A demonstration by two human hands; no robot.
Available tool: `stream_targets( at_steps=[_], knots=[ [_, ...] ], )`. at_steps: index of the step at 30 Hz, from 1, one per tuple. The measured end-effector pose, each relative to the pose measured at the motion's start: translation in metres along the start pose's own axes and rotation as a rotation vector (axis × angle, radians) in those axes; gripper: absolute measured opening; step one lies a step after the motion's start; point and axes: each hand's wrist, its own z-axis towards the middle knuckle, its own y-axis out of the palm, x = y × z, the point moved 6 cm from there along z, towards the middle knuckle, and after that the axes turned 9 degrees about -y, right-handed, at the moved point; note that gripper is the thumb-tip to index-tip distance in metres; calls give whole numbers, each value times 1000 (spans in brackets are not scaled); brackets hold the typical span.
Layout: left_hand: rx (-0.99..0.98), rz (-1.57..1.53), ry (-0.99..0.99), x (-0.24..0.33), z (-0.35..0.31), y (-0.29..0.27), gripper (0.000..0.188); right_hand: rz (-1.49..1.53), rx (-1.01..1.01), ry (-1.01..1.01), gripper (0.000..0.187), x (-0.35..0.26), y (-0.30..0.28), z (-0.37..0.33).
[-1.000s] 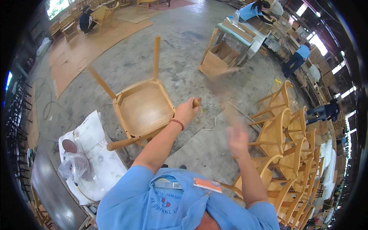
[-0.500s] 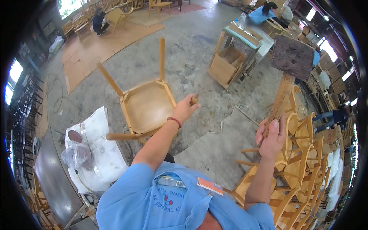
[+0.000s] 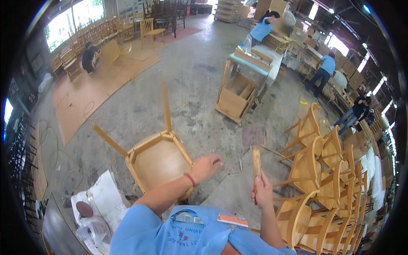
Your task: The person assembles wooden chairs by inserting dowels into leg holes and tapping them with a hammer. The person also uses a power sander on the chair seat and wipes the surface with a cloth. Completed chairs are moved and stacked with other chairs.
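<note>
An upturned wooden chair (image 3: 159,163) sits in front of me, its pale seat underside facing up and two far legs raised. My left hand (image 3: 206,168) is closed at the chair's near right corner. Half a second ago a chair leg's end stuck out of this hand; now my fingers hide it. My right hand (image 3: 262,189) grips the wooden handle of a mallet (image 3: 256,163). Its dark, square head is blurred and lies beyond the handle, to the right of the chair. My left forearm covers the chair's near side.
Finished chairs (image 3: 308,170) stand packed at the right. A workbench (image 3: 238,100) with cardboard boxes is ahead. White sheeting (image 3: 102,191) with plastic wrap lies at the left. Cardboard sheets (image 3: 97,89) cover the far left floor. Several people work farther off.
The mallet has swung down and inward from a raised position at the right. My left hand sits lower in the picture, and the view has tilted up, showing more of the far workshop.
</note>
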Motion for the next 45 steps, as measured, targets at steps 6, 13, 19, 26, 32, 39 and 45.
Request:
stream_targets(
  at_steps=[6,13,19,26,32,39,45],
  knots=[
    [110,-6,-44,3,-9,2,26,98,53,174,50,37,11,2],
    [255,50,-81,1,-19,7,26,93,-105,178,47,50,1,3],
    [315,117,-67,1,-22,10,22,78,-224,169,46,60,1,-1],
    [364,122,40,-3,-23,14,20,63,-282,186,48,68,14,-2],
    [393,14,78,-10,-26,21,21,100,-283,198,49,69,21,0],
    [332,76,50,-10,-26,16,21,94,-240,211,48,70,24,1],
    [86,420,173,18,-28,-6,26,114,-266,166,46,78,22,6]
  ],
)
